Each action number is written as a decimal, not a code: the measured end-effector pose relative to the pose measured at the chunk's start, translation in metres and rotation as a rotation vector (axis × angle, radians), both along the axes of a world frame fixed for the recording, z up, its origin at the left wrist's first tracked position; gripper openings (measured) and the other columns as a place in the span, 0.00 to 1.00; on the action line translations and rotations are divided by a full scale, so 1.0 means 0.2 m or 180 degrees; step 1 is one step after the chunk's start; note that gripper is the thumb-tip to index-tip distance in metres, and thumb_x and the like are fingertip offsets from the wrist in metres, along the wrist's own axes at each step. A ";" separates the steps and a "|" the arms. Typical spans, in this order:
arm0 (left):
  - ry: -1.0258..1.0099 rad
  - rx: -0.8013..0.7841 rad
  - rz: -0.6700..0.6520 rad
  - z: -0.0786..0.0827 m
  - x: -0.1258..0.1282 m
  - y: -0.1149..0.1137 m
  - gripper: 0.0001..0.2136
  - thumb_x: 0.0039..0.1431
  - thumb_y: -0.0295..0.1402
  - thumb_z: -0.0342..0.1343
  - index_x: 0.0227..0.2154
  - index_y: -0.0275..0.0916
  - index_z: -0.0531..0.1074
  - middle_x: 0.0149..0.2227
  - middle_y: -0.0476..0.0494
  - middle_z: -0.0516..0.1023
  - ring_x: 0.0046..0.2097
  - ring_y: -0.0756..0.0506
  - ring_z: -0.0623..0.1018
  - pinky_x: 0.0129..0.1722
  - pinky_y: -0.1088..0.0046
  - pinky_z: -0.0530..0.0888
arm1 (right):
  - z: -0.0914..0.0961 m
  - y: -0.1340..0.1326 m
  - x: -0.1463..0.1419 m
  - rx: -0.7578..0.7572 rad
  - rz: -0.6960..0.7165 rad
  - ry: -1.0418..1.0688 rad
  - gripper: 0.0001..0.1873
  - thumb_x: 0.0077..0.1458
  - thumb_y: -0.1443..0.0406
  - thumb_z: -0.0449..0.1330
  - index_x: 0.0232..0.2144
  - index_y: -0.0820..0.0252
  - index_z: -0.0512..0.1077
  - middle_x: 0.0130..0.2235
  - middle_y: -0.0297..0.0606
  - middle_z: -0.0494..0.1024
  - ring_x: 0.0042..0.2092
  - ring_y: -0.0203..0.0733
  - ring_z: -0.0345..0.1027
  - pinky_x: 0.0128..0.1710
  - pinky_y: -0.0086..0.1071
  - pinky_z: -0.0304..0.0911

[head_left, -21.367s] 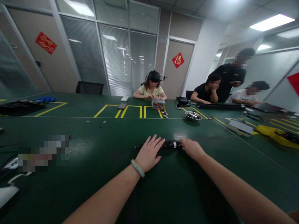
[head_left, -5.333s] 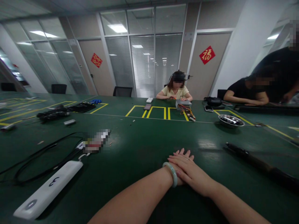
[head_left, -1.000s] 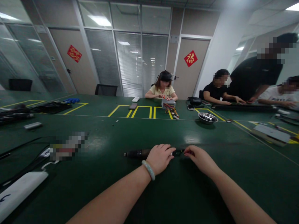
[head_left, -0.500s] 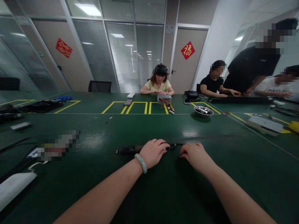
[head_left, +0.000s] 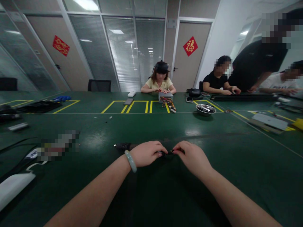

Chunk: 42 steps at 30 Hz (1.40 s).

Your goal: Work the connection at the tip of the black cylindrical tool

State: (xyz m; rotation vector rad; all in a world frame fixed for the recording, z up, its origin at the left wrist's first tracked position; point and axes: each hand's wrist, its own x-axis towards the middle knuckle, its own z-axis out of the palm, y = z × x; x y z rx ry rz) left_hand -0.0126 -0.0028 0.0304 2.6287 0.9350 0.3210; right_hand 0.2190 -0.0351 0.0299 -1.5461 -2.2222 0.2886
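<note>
A long black rod-shaped tool [head_left: 123, 146] lies across the green table [head_left: 151, 195] right in front of me. My left hand [head_left: 146, 153], with a pale green bangle on the wrist, is curled over the tool's middle and holds it down. My right hand [head_left: 193, 157] is closed in a pinch on the tool's thin right tip, close to my left fingers. Only the tool's thick left end sticks out past my left hand; the rest is hidden under my hands.
A white power strip [head_left: 14, 189] and black cables [head_left: 14, 145] lie at the left. A metal bowl [head_left: 205, 109] stands at the far right. One person sits opposite at a small box with coloured wires [head_left: 165, 97]. Other people work at the right.
My left hand has slid right along the tool and my right hand has moved left onto its tip, so the hands now almost touch. The view has tilted slightly.
</note>
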 end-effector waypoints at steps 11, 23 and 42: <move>0.0045 0.0770 0.0752 -0.13 0.18 -0.08 0.08 0.57 0.29 0.53 0.40 0.43 0.68 0.40 0.47 0.70 0.43 0.46 0.71 0.43 0.68 0.68 | -0.09 0.06 0.04 -0.0614 0.0091 -0.0199 0.07 0.55 0.66 0.56 0.34 0.54 0.74 0.37 0.34 0.76 0.38 0.38 0.68 0.38 0.30 0.57; 0.0173 0.0861 0.0784 -0.16 0.19 -0.04 0.10 0.60 0.43 0.54 0.37 0.42 0.68 0.38 0.48 0.69 0.39 0.47 0.72 0.35 0.70 0.68 | -0.07 0.06 0.10 -0.0598 -0.0233 -0.0949 0.06 0.52 0.60 0.62 0.31 0.56 0.73 0.32 0.36 0.76 0.36 0.45 0.69 0.40 0.38 0.55; 0.0059 0.0765 0.0741 -0.15 0.19 -0.04 0.07 0.57 0.38 0.56 0.36 0.42 0.69 0.38 0.49 0.73 0.41 0.45 0.73 0.39 0.68 0.68 | -0.07 0.07 0.01 0.0299 -0.0423 -0.0090 0.06 0.58 0.63 0.54 0.35 0.57 0.71 0.36 0.35 0.74 0.39 0.40 0.67 0.39 0.33 0.58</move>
